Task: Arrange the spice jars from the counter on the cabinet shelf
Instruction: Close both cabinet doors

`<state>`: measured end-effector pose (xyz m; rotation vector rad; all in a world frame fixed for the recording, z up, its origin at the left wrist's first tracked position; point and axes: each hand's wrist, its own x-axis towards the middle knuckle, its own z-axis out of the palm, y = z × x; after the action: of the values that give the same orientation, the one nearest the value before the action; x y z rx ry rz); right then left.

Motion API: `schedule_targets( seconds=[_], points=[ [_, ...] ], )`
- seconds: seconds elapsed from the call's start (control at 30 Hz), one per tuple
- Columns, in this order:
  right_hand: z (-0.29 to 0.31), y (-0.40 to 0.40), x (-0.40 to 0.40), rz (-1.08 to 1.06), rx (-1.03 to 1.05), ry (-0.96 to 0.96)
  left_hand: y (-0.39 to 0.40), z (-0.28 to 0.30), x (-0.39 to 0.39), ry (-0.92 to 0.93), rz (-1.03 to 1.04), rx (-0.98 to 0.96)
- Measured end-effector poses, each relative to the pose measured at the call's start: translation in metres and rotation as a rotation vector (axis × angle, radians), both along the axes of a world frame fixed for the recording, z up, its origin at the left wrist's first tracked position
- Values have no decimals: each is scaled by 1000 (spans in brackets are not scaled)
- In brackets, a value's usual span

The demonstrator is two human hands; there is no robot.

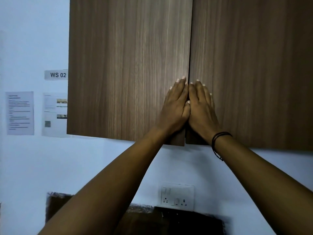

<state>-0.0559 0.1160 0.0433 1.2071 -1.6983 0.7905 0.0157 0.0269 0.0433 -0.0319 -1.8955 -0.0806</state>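
A wall cabinet with two brown wood-grain doors fills the upper view. My left hand (176, 102) lies flat on the left door (127, 68), fingers straight, beside the centre seam. My right hand (202, 104) lies flat on the right door (254, 68) just across the seam, a dark cord around its wrist. The two hands touch each other at the seam. Both doors look closed, so the shelf inside is hidden. No spice jars or counter top are in view.
A white wall carries a "WS 02" label (58, 75) and printed sheets (20, 113) left of the cabinet. A white socket plate (177, 196) sits below the cabinet. Dark brown boards (186, 221) lean against the wall at the bottom.
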Motion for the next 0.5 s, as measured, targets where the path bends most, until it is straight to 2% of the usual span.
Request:
schedule_targets(
  seconds=[0.23, 0.5],
  points=[
    [-8, -19, -24, -92, 50, -1, -28, -6, -23, -68, 106, -76],
    [-15, -32, -46, -152, 86, 55, -43, -11, -40, -36, 210, -150]
  ],
)
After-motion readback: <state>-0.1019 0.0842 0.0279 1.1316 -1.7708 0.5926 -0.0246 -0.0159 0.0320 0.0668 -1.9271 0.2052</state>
